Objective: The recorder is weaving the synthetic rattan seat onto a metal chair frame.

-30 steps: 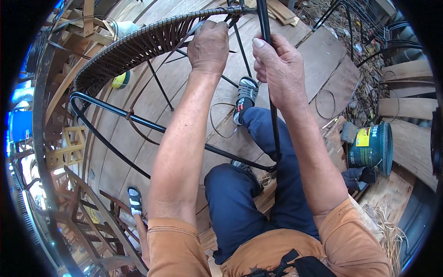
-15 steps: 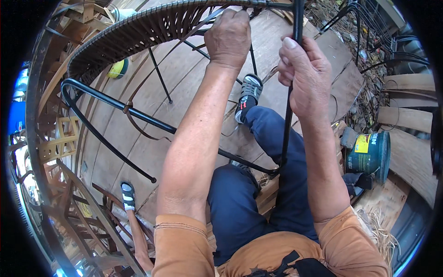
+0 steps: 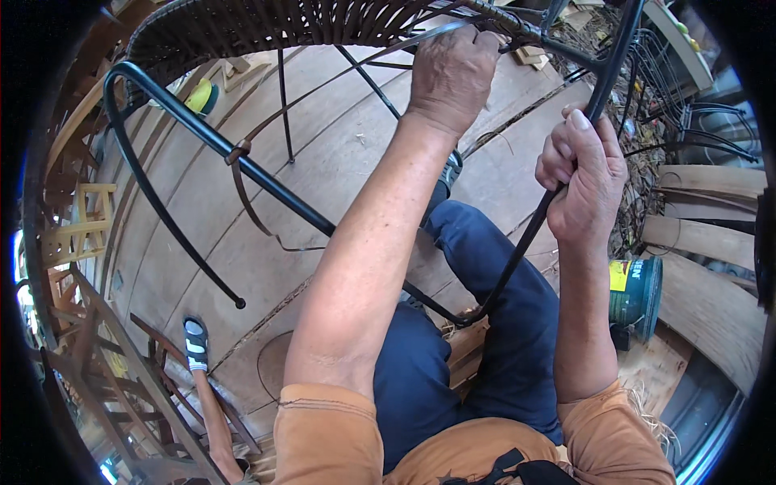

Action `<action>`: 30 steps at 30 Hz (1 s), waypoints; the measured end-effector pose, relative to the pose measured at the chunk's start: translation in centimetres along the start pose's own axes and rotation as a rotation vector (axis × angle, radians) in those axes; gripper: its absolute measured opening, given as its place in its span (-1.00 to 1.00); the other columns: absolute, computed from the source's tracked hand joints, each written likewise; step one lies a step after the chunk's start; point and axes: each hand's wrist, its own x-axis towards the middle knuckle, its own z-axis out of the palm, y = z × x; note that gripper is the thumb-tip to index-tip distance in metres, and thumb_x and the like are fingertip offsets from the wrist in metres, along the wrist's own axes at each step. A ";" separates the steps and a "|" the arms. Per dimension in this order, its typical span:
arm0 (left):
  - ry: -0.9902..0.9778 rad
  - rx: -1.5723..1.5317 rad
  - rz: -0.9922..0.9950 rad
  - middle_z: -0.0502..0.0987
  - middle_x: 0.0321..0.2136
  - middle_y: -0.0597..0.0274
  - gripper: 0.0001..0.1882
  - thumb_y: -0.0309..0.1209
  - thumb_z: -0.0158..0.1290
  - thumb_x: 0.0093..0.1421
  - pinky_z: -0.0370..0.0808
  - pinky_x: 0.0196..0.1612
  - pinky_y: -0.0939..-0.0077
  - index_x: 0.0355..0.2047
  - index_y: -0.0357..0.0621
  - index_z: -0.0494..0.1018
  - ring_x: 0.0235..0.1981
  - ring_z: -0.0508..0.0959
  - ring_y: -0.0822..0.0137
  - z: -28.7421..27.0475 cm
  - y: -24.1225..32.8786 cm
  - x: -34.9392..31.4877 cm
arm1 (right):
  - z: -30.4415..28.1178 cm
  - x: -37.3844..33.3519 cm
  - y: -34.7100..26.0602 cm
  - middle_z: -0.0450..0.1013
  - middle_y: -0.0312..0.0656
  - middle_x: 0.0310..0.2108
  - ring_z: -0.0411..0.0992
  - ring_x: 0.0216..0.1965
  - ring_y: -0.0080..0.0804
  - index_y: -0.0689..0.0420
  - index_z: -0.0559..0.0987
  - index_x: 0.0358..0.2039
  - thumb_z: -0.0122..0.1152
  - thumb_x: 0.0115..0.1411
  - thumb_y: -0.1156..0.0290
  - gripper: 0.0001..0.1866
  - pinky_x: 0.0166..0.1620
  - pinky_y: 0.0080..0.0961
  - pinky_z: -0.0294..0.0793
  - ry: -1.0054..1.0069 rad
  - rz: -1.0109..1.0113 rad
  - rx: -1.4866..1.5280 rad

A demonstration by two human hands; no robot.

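A black metal chair frame (image 3: 283, 198) leans across my lap, its woven brown back (image 3: 259, 24) at the top. My left hand (image 3: 454, 77) is closed at the edge of the weave, gripping a flat brown weaving strip (image 3: 327, 83). From there the strip runs down left to a knot (image 3: 238, 151) around a frame tube, and its loose tail hangs in a curl. My left fingertips are mostly hidden behind the back of the hand. On the right, my right hand (image 3: 584, 178) is curled around the frame's side tube.
Wooden boards (image 3: 347, 137) cover the ground. A green bucket (image 3: 634, 295) stands to my right, near curved wood planks (image 3: 703, 234) and black wire. A yellow-and-green container (image 3: 200, 97) is at the upper left. Another person's sandalled foot (image 3: 196, 343) shows at lower left beside wooden frames.
The frame has tilted, its top swinging right. Both hands have shifted right, the left still on the strip and the right still on the tube; the right hand is also a little lower.
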 end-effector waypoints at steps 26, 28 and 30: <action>-0.154 -0.110 -0.186 0.53 -0.46 -0.02 -0.88 -0.57 -0.06 0.05 0.47 -0.32 0.24 -0.41 -0.24 0.46 -0.39 0.54 0.02 -4.8 3.5 -2.1 | -1.3 -5.1 1.5 0.23 -0.45 -0.64 0.15 -0.67 -0.75 0.17 0.41 -0.32 0.01 0.23 0.44 -0.93 -0.63 -0.76 0.14 -0.001 0.044 0.010; -0.111 -0.076 -0.184 0.54 -0.47 0.02 -0.90 -0.56 -0.05 0.05 0.47 -0.32 0.27 -0.45 -0.23 0.48 -0.41 0.55 0.07 -4.8 3.7 -2.5 | -1.5 -5.7 1.7 0.25 -0.44 -0.63 0.16 -0.68 -0.75 0.17 0.41 -0.34 0.01 0.23 0.45 -0.93 -0.63 -0.75 0.15 -0.022 0.038 0.006; -0.063 -0.061 -0.148 0.54 -0.48 0.03 -0.89 -0.56 -0.05 0.05 0.47 -0.32 0.29 -0.46 -0.23 0.49 -0.41 0.56 0.10 -4.7 4.4 -2.7 | -2.0 -6.1 1.7 0.24 -0.44 -0.63 0.15 -0.64 -0.76 0.18 0.43 -0.36 0.03 0.21 0.47 -0.93 -0.60 -0.74 0.15 -0.015 0.052 0.017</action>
